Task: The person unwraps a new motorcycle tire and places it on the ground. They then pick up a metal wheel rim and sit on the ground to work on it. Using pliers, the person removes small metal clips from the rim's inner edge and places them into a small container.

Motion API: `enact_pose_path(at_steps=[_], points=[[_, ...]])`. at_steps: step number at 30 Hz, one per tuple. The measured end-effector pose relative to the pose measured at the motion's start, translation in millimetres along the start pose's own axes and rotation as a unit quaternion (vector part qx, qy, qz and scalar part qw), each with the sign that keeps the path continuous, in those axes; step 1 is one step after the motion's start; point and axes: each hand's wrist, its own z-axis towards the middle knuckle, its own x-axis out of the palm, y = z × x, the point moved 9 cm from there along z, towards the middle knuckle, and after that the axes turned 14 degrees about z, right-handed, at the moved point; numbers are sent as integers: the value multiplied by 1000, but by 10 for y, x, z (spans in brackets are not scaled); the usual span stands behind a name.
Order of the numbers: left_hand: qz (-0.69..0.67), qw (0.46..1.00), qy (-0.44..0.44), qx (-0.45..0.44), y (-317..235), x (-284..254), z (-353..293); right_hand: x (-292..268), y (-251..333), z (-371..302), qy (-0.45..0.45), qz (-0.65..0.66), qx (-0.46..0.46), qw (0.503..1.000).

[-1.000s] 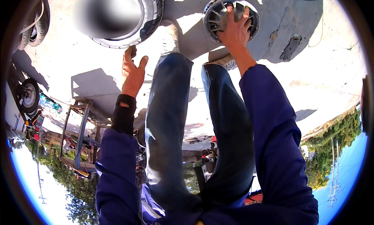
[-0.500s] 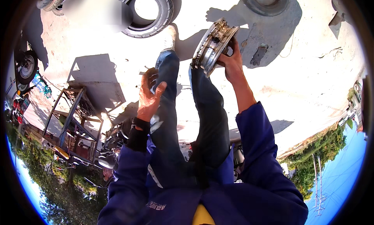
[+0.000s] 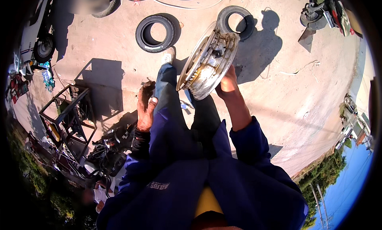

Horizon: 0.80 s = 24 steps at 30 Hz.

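A worn metal wheel rim (image 3: 209, 58), stained with rust and dirt, is held up in front of my right leg, tilted on its edge. My right hand (image 3: 228, 82) grips it from its right side; the rim hides most of the fingers. My left hand (image 3: 146, 106) hovers empty by my left knee, fingers curved and apart from the thumb. Beyond my left shoe, a black tyre (image 3: 172, 33) lies flat on the ground. Another tyre (image 3: 250, 27) lies behind the rim, partly covered by it.
To the left stands a dark metal frame (image 3: 65, 110), with a heap of dark parts (image 3: 105, 152) beside it. A parked vehicle's wheel (image 3: 43, 48) shows at far left. A pale hose (image 3: 191, 7) crosses the ground ahead. Assorted items (image 3: 318, 13) sit at the far right.
The rim has come closer and turned, looking larger, still in my right hand. My left hand has shifted slightly down and left. My view has tilted, showing more ground ahead.
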Motion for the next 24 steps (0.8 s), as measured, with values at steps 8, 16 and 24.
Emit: enact_pose_path(at_steps=[8, 16, 24], points=[[44, 993, -53, 98, -879, -90, -703, 917, 624, -720, 45, 31, -57, 997], [101, 973, -48, 201, -1673, -99, -1093, 1658, 975, -1309, 159, 223, 15, 962], [169, 935, -94, 298, -2207, -63, -1444, 2034, 1231, -1771, 171, 287, 54, 941]])
